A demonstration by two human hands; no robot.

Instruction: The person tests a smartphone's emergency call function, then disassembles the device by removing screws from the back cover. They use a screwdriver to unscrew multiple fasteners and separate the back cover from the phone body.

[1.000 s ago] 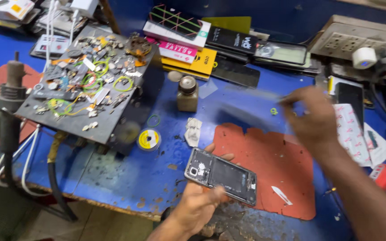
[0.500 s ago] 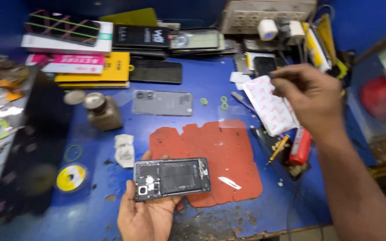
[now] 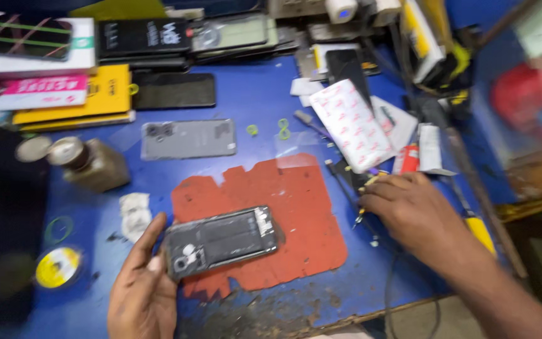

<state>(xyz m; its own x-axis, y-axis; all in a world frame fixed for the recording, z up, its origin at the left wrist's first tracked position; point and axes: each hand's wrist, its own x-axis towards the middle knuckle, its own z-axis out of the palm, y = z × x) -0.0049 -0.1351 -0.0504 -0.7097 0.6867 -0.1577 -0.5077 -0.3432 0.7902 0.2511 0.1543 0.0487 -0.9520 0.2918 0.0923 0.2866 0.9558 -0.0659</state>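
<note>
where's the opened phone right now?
In the head view the opened phone sits low and centre, lying across the left edge of the red mat, held at its left end by the left hand.

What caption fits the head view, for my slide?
Left hand holds an opened phone over a red mat.

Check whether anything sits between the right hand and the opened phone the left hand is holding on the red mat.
Nothing visible does. The right hand rests on small tools at the mat's right edge, and only bare red mat lies between it and the opened phone, which the left hand grips at its camera end.
</note>
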